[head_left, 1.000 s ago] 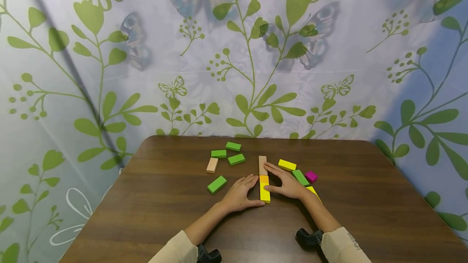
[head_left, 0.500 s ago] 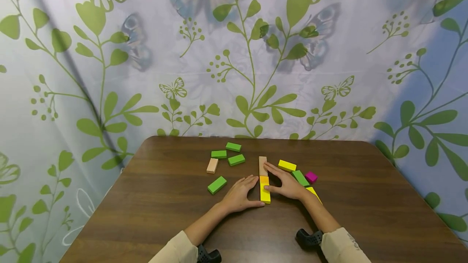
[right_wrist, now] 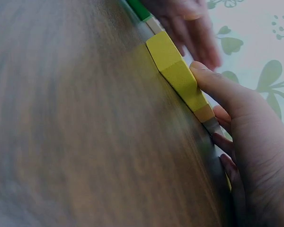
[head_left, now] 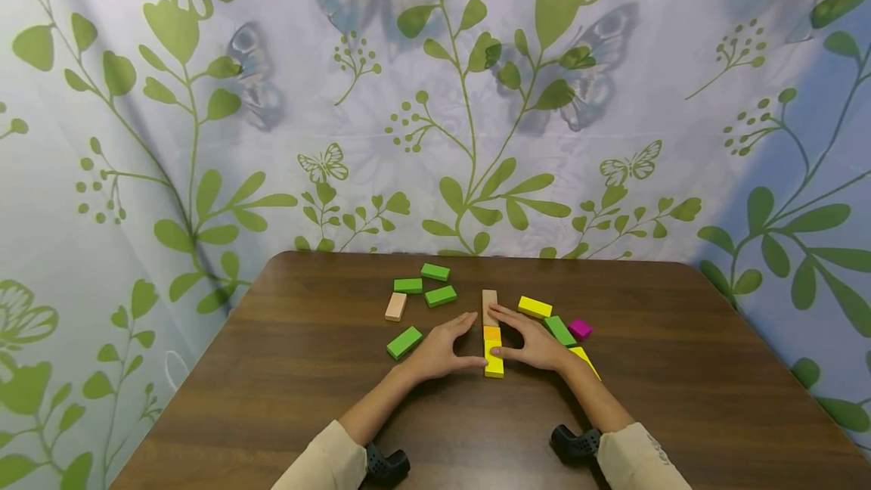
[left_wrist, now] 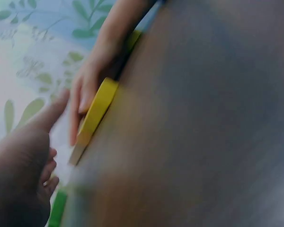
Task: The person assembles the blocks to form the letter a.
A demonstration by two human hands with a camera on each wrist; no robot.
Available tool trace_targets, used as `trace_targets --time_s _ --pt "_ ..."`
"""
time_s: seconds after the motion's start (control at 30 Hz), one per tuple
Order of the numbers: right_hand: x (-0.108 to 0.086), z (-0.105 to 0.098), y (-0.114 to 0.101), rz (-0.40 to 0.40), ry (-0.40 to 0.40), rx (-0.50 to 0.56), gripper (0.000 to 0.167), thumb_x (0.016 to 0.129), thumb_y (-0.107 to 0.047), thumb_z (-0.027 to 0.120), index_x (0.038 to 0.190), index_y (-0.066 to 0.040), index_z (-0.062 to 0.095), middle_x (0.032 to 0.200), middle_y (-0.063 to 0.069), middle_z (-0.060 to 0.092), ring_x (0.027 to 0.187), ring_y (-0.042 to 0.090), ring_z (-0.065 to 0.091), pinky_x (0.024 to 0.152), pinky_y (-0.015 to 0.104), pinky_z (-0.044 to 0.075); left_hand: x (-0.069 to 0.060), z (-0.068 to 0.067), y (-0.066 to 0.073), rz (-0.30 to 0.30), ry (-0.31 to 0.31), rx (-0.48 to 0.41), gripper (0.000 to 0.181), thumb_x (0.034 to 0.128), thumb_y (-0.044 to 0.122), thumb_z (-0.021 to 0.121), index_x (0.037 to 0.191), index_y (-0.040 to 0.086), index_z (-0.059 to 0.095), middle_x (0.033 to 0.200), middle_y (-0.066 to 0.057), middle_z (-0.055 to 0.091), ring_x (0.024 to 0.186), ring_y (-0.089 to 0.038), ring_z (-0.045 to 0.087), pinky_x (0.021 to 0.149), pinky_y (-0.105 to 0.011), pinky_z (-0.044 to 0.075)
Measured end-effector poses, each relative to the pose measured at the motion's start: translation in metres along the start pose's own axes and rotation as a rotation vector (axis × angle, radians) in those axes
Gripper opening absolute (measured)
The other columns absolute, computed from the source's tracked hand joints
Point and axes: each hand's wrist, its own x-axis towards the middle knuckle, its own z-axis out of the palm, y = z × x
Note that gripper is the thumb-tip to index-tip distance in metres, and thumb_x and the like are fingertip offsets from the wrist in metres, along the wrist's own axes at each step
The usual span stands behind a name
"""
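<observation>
Left hand (head_left: 435, 350) has shifted toward the far side of the table (head_left: 306, 399) and slightly away from the row since the frame half a second ago; its thumb tip, then by the near end of the yellow block (head_left: 494, 365), is now beside that block's middle. Right hand (head_left: 537, 342): no clear change. Row and loose blocks: same layout. Curtain (head_left: 381, 97): folds at left have shifted a little.

Row: three blocks laid end to end in a straight line, mid-table, between the hands. Far end, tan block (head_left: 490, 301), pale and plain; middle, orange block (head_left: 492, 333), showing as a short band; near end, yellow block, bright, with crisp edges in the right wrist view. All lie flat; no offset seen at the joins.

Left hand: thumb and fingers spread wide, nothing held. Thumb tip very close to the yellow block; contact cannot be told. Blurred in the right wrist view.

Right hand: thumb and fingers also wide, along the row's right side. Thumb touches the yellow block; fingertips at the tan block.

Right of row: loose yellow (head_left: 535, 307), green (head_left: 560, 330), magenta (head_left: 580, 329) just beside the green.
</observation>
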Motion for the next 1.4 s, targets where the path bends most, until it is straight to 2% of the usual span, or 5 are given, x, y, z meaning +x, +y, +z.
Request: trace_targets --time_s 0.37,0.87,1.13,1.23,1.4 --pt "-0.001 0.002 0.003 0.002 0.012 -0.009 0.077 0.081 -0.051 0.064 0.143 -0.014 0.037 0.149 0.002 0.028 0.133 0.027 0.029 0.101 0.057 0.027 0.028 -0.033 -0.054 -0.102 0.284 -0.039 0.068 0.0826 0.039 0.068 0.133 -0.001 0.047 0.132 -0.019 0.049 0.119 -0.032 0.047 0.095 -0.043 0.042" --pt "-0.001 0.005 0.005 -0.009 0.030 -0.013 0.076 0.080 -0.053 0.064 0.143 -0.018 0.037 0.148 -0.003 0.029 0.132 0.026 0.030 0.101 0.055 0.028 0.035 -0.036 -0.076 -0.137 0.120 0.173 0.042 0.0871 0.020 0.065 0.125 0.003 0.058 0.121 -0.016 0.058 0.110 -0.030 0.055 0.089 -0.041 0.046" --pt "-0.005 0.004 0.004 -0.002 0.017 -0.008 0.076 0.081 -0.052 0.063 0.143 -0.017 0.037 0.148 -0.002 0.029 0.133 0.026 0.029 0.102 0.056 0.027 0.043 -0.027 -0.070 -0.112 0.149 0.048 0.040 0.0853 0.016 0.067 0.123 0.004 0.060 0.119 -0.011 0.060 0.107 -0.027 0.058 0.086 -0.038 0.049" --pt "-0.008 0.004 0.003 -0.001 0.014 -0.015 0.076 0.081 -0.052 0.063 0.143 -0.017 0.037 0.148 -0.002 0.029 0.133 0.026 0.029 0.101 0.056 0.028 0.050 -0.023 -0.069 -0.115 0.125 -0.005 0.040 0.0853 0.015 0.067 0.123 0.006 0.060 0.119 -0.011 0.061 0.070 -0.021 0.062 0.071 -0.031 0.051" --pt "-0.012 0.005 -0.001 -0.019 0.010 -0.004 0.074 0.082 -0.050 0.063 0.143 -0.017 0.036 0.149 0.000 0.029 0.133 0.027 0.029 0.100 0.057 0.029 0.058 -0.017 -0.065 -0.157 0.093 -0.065 0.039 0.0845 0.012 0.067 0.123 0.007 0.060 0.119 -0.013 0.060 0.037 -0.010 0.024 0.050 -0.022 0.038"
